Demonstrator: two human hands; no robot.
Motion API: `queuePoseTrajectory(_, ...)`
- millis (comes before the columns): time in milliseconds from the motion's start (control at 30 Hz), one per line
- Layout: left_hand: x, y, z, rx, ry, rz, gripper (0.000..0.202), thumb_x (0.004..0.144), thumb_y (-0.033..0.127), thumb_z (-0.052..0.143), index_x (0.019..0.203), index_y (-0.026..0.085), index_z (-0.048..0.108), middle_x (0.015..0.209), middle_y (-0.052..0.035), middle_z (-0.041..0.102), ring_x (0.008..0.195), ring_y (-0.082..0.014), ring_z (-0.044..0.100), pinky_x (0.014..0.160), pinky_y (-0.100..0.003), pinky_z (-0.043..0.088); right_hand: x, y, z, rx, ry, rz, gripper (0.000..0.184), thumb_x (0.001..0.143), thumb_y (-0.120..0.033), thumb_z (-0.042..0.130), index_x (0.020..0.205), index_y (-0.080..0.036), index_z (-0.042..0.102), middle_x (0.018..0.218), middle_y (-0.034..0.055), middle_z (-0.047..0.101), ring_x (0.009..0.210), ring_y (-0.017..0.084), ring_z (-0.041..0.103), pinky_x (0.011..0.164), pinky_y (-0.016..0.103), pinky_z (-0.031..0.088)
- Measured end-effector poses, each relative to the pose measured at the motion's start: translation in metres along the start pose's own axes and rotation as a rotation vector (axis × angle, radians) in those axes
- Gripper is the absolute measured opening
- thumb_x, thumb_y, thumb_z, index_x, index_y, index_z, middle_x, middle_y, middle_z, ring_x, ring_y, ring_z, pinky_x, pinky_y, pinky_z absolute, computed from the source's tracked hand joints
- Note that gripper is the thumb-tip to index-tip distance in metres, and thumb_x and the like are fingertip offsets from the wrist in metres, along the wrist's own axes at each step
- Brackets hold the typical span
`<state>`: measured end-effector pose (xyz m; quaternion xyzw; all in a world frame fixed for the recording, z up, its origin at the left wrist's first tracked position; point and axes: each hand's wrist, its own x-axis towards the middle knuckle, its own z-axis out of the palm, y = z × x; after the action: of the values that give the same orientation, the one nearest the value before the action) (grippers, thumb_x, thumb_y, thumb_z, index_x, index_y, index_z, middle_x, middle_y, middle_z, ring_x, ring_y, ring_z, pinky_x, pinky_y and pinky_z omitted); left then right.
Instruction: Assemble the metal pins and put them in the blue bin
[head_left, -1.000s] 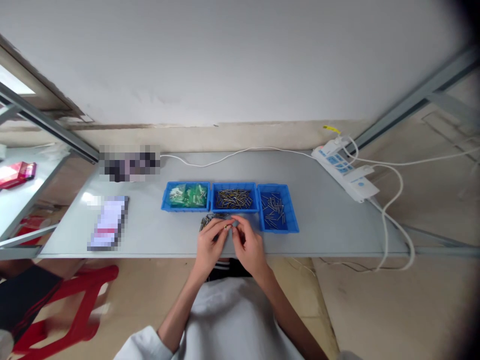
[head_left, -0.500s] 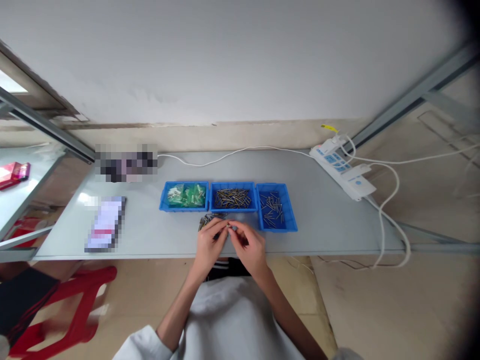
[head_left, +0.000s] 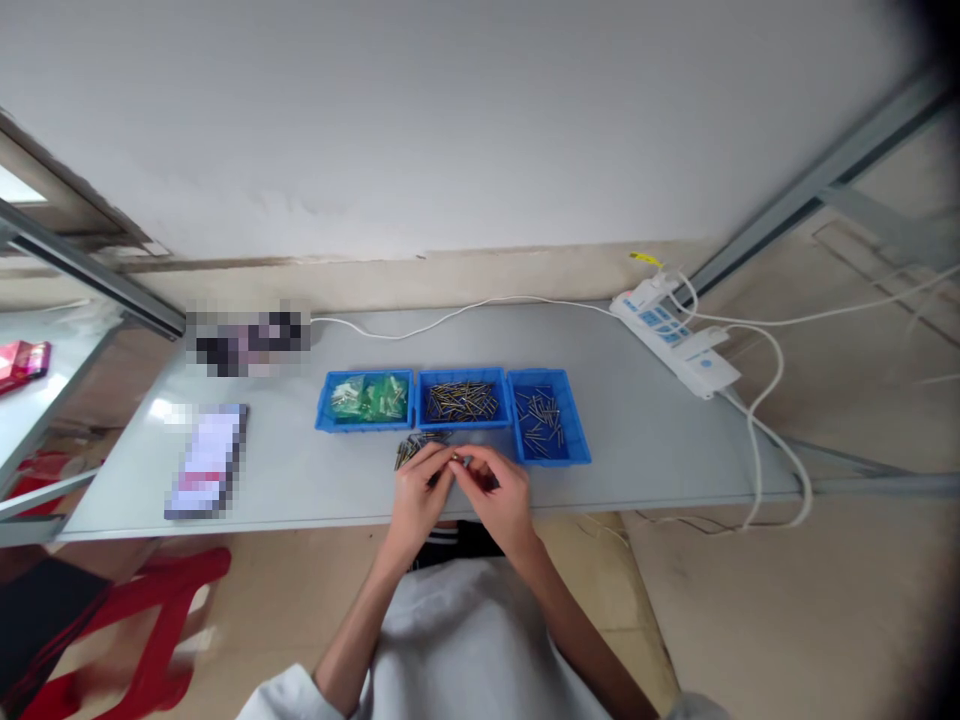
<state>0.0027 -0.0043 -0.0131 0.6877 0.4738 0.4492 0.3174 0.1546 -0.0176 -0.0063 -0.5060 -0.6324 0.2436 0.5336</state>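
Note:
My left hand (head_left: 420,495) and my right hand (head_left: 496,495) meet over the table's front part, fingertips pinched together. Between them is a tiny shiny metal piece (head_left: 456,457), mostly covered by the fingers; its kind is too small to tell. Just behind my left fingers lies a loose pile of thin metal pins or screws (head_left: 411,447). Beyond the hands stands a blue bin (head_left: 461,425) of many long, thin brass-and-dark metal pieces. A second blue bin (head_left: 559,462), to the right, holds fewer such pieces. In the left blue bin (head_left: 364,427) are small clear and green plastic packets.
A blurred-out phone-like slab (head_left: 206,460) lies on the grey table (head_left: 300,480) at left, with another pixelated object (head_left: 251,343) behind it. A white power strip (head_left: 675,340) with cables sits at right. A red stool (head_left: 161,620) stands on the floor at left.
The camera view has shifted slightly. Both hands stay together at the same spot, the fingertips moving a little around the small metal piece.

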Motion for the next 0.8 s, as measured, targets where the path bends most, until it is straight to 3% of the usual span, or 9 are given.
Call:
queuePoseTrajectory(67,-0.001,0.001,0.0,0.0,0.012,-0.012,0.021,0.104,0.021,0.063,0.109,0.021,0.084,0.094,-0.0068,0.078,0.082,-0.0197,0.073,0.077,-0.029,0.058,0.004,-0.005,0.002,0.015,0.014,0.01,0.011,0.102,-0.03,0.07,0.1,-0.023,0.078,0.068,-0.0027,0.069,0.055,0.012,0.06,0.057,0.023,0.052)
queuePoseTrajectory(200,-0.007,0.005,0.0,-0.09,0.125,-0.081,0.034,0.106,0.029,0.065,0.138,0.024,0.074,0.104,-0.0074,0.078,0.077,-0.0169,0.07,0.073,-0.028,0.057,0.028,-0.018,0.007,-0.013,0.126,-0.006,0.013,0.103,-0.033,0.07,0.1,-0.023,0.078,0.065,-0.0039,0.066,0.054,0.012,0.058,0.058,0.023,0.052)
queuePoseTrajectory(300,-0.013,0.006,-0.001,-0.233,0.283,-0.133,0.03,0.108,0.035,0.064,0.134,0.023,0.074,0.101,-0.0066,0.078,0.077,-0.016,0.069,0.072,-0.026,0.056,0.052,-0.021,0.01,-0.126,0.207,-0.04,0.018,0.107,-0.036,0.067,0.108,-0.023,0.079,0.069,-0.002,0.07,0.056,0.012,0.06,0.064,0.024,0.053)
queuePoseTrajectory(400,-0.015,0.006,-0.002,-0.391,0.434,-0.173,0.025,0.11,0.038,0.062,0.123,0.021,0.076,0.091,-0.0029,0.075,0.063,-0.0117,0.061,0.063,-0.023,0.052,0.062,-0.016,0.012,-0.263,0.176,-0.078,0.025,0.108,-0.035,0.064,0.124,-0.021,0.078,0.075,0.0005,0.074,0.063,0.014,0.065,0.068,0.025,0.052)
queuePoseTrajectory(467,-0.014,0.006,-0.002,-0.492,0.513,-0.174,0.023,0.109,0.038,0.063,0.115,0.021,0.077,0.086,-0.0012,0.074,0.059,-0.0102,0.059,0.059,-0.022,0.049,0.053,-0.012,0.014,-0.299,0.106,-0.1,0.026,0.109,-0.033,0.064,0.128,-0.021,0.076,0.078,0.0011,0.076,0.065,0.015,0.068,0.068,0.026,0.051)
queuePoseTrajectory(600,-0.012,0.006,-0.002,-0.622,0.633,-0.184,0.026,0.107,0.041,0.064,0.102,0.02,0.078,0.077,-0.0007,0.074,0.053,-0.0098,0.058,0.052,-0.02,0.045,0.015,-0.006,0.012,-0.262,-0.153,-0.116,0.017,0.108,-0.027,0.063,0.116,-0.024,0.078,0.085,0.0013,0.079,0.069,0.016,0.071,0.069,0.026,0.051)
queuePoseTrajectory(700,-0.009,0.007,-0.002,-0.657,0.684,-0.203,0.03,0.105,0.043,0.064,0.097,0.018,0.077,0.072,-0.0011,0.074,0.049,-0.01,0.056,0.049,-0.02,0.043,-0.006,-0.004,0.008,-0.275,-0.355,-0.072,0.016,0.105,-0.023,0.067,0.116,-0.026,0.077,0.091,0.0014,0.079,0.072,0.017,0.072,0.068,0.028,0.052)
queuePoseTrajectory(800,-0.007,0.008,-0.003,-0.683,0.695,-0.215,0.031,0.103,0.045,0.065,0.093,0.018,0.076,0.07,-0.0011,0.073,0.047,-0.0096,0.055,0.047,-0.019,0.042,-0.01,-0.003,0.005,-0.309,-0.482,-0.045,0.02,0.102,-0.02,0.07,0.119,-0.028,0.077,0.094,0.0011,0.077,0.073,0.018,0.072,0.067,0.028,0.051)
